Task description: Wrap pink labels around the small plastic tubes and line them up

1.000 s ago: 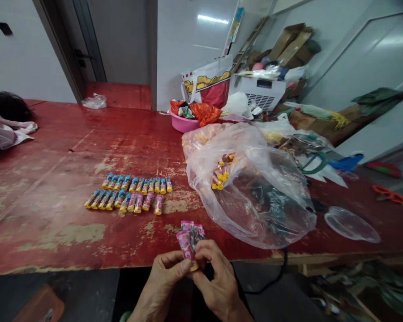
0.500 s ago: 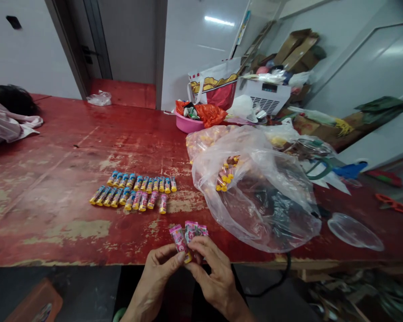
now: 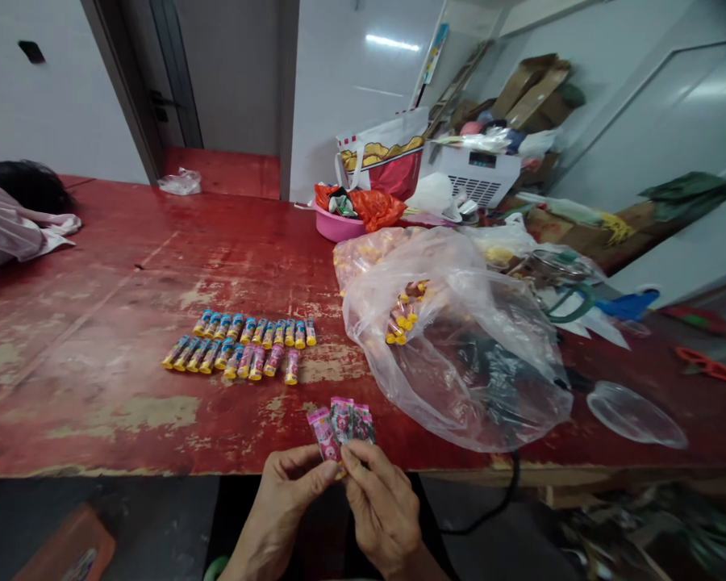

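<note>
At the table's front edge, my left hand pinches a small pink-wrapped tube with a yellow end, low down between thumb and fingers. My right hand is closed on the lower ends of a fan of pink printed packets, right beside that tube. Its fingertips come close to my left thumb and hide the packets' lower parts. Beyond my hands lie two rows of similar tubes with yellow ends: a back row of blue ones and a front row whose right part is pink tubes.
Right of the rows, a large clear plastic bag spreads over the table, with yellow-ended tubes inside. A clear lid and red-handled scissors lie further right. Behind stands a pink basin. A person's sleeve rests far left.
My right fingers have closed in and slid down slightly, so more of the packet fan shows. My left hand still pinches the tube. The rows keep their arrangement.
</note>
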Demonstrator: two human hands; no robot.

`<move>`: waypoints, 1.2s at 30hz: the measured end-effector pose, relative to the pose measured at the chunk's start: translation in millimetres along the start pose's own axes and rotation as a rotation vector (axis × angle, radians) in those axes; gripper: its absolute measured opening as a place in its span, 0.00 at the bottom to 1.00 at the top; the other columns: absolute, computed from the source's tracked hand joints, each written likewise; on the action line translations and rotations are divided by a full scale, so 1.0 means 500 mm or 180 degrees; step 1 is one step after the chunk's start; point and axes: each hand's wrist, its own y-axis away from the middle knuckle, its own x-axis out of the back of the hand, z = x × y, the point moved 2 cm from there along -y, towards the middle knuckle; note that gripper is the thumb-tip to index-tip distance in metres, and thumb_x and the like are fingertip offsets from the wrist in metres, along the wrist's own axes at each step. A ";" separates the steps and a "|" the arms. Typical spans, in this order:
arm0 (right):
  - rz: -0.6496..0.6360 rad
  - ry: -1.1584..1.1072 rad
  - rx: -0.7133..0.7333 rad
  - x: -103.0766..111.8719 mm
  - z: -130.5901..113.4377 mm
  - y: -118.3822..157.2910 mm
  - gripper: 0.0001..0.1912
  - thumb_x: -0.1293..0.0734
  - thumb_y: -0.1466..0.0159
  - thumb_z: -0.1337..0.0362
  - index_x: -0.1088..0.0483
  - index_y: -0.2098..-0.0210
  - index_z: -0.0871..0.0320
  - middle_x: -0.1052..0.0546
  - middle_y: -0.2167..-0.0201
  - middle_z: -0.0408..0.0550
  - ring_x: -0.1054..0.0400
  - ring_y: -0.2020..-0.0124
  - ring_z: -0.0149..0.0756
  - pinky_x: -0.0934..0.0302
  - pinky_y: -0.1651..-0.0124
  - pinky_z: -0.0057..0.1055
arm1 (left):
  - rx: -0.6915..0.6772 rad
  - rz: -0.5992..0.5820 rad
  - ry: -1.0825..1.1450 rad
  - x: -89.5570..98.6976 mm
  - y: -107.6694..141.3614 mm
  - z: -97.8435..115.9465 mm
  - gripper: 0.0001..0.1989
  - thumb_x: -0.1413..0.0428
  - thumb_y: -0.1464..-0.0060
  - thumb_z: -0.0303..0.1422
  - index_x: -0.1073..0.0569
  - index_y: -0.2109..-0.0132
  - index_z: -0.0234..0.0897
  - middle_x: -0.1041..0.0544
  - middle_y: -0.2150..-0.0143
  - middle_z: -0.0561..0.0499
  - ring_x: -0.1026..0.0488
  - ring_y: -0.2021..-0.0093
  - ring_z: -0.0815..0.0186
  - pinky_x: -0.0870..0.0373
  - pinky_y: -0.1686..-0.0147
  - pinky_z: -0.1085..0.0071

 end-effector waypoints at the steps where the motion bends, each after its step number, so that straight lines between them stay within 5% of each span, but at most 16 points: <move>1: 0.0045 0.0035 0.0015 0.000 0.000 0.002 0.16 0.41 0.34 0.75 0.29 0.50 0.61 0.23 0.61 0.53 0.25 0.62 0.36 0.28 0.63 0.27 | 0.0006 0.0014 -0.0027 0.000 -0.001 -0.001 0.13 0.32 0.56 0.34 0.17 0.60 0.39 0.17 0.66 0.46 0.22 0.64 0.62 0.30 0.57 0.72; 14: 0.0130 -0.0035 -0.0193 -0.013 0.013 0.022 0.14 0.38 0.35 0.76 0.27 0.52 0.63 0.23 0.61 0.55 0.26 0.60 0.37 0.28 0.60 0.29 | -0.0069 0.0085 0.0004 0.008 -0.018 -0.009 0.12 0.37 0.48 0.38 0.18 0.59 0.37 0.18 0.68 0.49 0.26 0.66 0.67 0.32 0.61 0.75; 23: -0.0074 -0.0762 -0.0555 -0.001 0.012 0.003 0.13 0.38 0.37 0.77 0.29 0.55 0.60 0.23 0.62 0.51 0.26 0.62 0.35 0.28 0.60 0.28 | -0.0039 0.0118 0.0174 0.012 -0.017 -0.006 0.11 0.36 0.49 0.36 0.18 0.58 0.39 0.19 0.69 0.51 0.29 0.69 0.71 0.32 0.63 0.78; 36: 0.0124 -0.0723 -0.0485 -0.003 -0.001 0.008 0.20 0.39 0.39 0.82 0.29 0.52 0.61 0.26 0.61 0.51 0.28 0.62 0.33 0.29 0.62 0.26 | -0.0029 0.0159 0.0401 -0.002 -0.014 -0.013 0.11 0.33 0.54 0.35 0.18 0.60 0.41 0.19 0.72 0.52 0.26 0.71 0.73 0.31 0.65 0.80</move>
